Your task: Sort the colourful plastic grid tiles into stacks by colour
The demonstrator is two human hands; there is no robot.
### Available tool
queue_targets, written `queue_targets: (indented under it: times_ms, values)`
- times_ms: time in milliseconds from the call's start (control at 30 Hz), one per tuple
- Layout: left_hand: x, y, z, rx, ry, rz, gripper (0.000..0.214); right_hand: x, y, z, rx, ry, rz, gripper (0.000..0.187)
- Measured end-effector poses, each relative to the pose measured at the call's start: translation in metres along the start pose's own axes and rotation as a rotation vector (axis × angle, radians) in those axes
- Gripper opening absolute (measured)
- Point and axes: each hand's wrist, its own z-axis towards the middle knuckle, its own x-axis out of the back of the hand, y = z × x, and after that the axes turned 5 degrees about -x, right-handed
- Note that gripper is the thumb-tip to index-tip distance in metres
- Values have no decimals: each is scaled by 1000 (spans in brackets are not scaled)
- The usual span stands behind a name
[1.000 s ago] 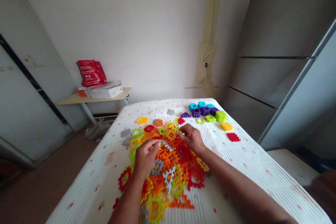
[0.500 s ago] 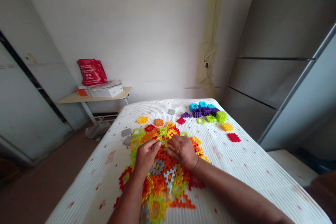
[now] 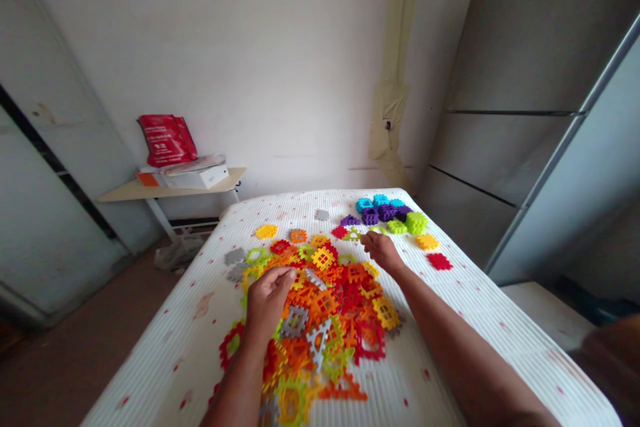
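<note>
A large heap of interlocking plastic waffle blocks (image 3: 325, 327) in orange, red, yellow, lime and grey lies on a white ribbed mattress (image 3: 165, 373). My left hand (image 3: 267, 300) rests curled on the heap's left side, beside a grey block (image 3: 315, 278). At the far edge of the heap, my right hand (image 3: 383, 252) has its fingertips close to a lime ring block (image 3: 377, 229). Sorted cyan, purple and green blocks (image 3: 385, 213) stand in a cluster beyond it. Single yellow (image 3: 266, 231), grey (image 3: 323, 215) and red (image 3: 440, 261) blocks lie apart.
A small shelf table (image 3: 170, 192) stands beyond the mattress's far left corner, carrying a red bag (image 3: 167, 140) and a white box (image 3: 200, 177). A grey appliance or cabinet (image 3: 515, 147) rises on the right. Brown floor lies to the left.
My right hand has moved off the middle of the heap, up and to the right to its far edge. My left hand has stayed nearly in place. Blocks in the heap have shifted.
</note>
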Motion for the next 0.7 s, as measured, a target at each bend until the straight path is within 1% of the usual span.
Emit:
queue_targets:
  times_ms: [67,133,267,333,400,467,567,633,700]
  values:
    - [-1,1,0,-5,3,5,29,-2,15,6,-48,-20,-53,35]
    - [-1,2,0,-5,1,-3,29,-5,25,9,-89,-16,-95,33]
    - [-2,0,0,0,-3,-13,28,-10,29,7,-200,35,-172,25]
    - [-2,-1,0,4,5,-11,29,-11,27,5,-212,82,-220,25]
    - [-1,-3,1,9,11,-10,29,-9,24,1,-145,121,-274,23]
    - [0,-5,1,12,16,-13,30,-7,19,-3,-20,113,-319,21]
    - [1,-7,1,14,17,-17,31,-5,12,-8,129,10,-386,23]
    - [2,-9,2,19,20,-18,31,-5,8,-11,169,-48,-435,24]
    - [2,-9,2,24,27,-20,32,-7,6,-13,187,-75,-489,26]
